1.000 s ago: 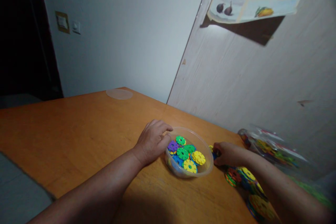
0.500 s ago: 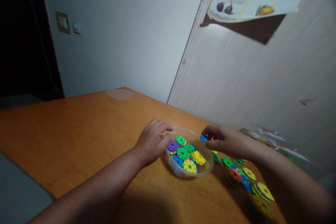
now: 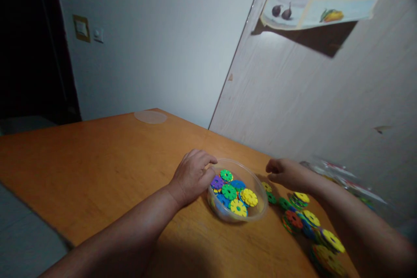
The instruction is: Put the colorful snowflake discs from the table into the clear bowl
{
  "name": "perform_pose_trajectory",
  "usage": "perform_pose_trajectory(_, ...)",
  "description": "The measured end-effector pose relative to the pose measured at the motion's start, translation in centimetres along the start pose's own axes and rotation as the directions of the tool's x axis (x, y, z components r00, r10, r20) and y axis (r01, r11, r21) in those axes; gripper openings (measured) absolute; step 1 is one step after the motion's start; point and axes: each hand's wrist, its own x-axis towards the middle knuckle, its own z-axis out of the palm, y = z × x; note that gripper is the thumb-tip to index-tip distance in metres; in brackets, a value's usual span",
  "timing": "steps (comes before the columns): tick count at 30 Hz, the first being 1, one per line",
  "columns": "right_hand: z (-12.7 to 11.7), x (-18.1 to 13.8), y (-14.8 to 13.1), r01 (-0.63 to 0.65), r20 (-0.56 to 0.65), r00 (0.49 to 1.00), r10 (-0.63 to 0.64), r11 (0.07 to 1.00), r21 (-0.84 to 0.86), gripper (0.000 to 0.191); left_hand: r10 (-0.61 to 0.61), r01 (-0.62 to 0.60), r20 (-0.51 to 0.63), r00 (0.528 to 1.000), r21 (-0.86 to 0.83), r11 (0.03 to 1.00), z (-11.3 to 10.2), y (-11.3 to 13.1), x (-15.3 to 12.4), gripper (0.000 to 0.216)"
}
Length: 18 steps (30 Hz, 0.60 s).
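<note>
A clear plastic bowl (image 3: 261, 209) sits on the orange wooden table (image 3: 97, 160) and holds several toothed plastic discs (image 3: 239, 193) in green, purple, yellow and blue. My left hand (image 3: 192, 174) grips the bowl's left rim, thumb at the edge and fingers curled round it. My right hand (image 3: 288, 173) hovers just right of the bowl's far rim with its fingers loosely bent and apart, and I see nothing in them. Below that hand, several loose discs (image 3: 304, 217) lie on the table in a trail toward the lower right.
A clear plastic bag (image 3: 342, 178) with more coloured pieces lies at the right against a pale wood-grain panel. A round translucent lid (image 3: 150, 116) rests at the table's far edge. The table's left edge runs diagonally at the lower left.
My right hand picked up a blue disc beside the bowl, carried it over the rim and let it go; it has now drawn back to the right, empty. The left hand stayed on the bowl.
</note>
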Motion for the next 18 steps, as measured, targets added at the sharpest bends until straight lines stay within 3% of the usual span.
perform_pose_trajectory(3, 1.9, 0.7, 1.8, -0.083, 0.093, 0.992, 0.086, 0.996, -0.034, 0.022, 0.002, -0.002, -0.004, 1.0, -0.001, 1.0, 0.0, 0.0, 0.0, 0.019)
perform_pose_trajectory(8, 4.5, 2.1, 2.2, -0.158, 0.092, 0.983, 0.162, 0.986, -0.048, 0.028, -0.009, 0.009, -0.006, 1.0, -0.001, 1.0, 0.1, -0.1, 0.0, 0.019)
perform_pose_trajectory(18, 5.4, 3.7, 1.5, -0.229, 0.145, 0.962, 0.23, 0.973, -0.02, 0.021, -0.01, 0.01, 0.009, 1.0, -0.004, 1.0, 0.1, -0.2, 0.0, 0.019)
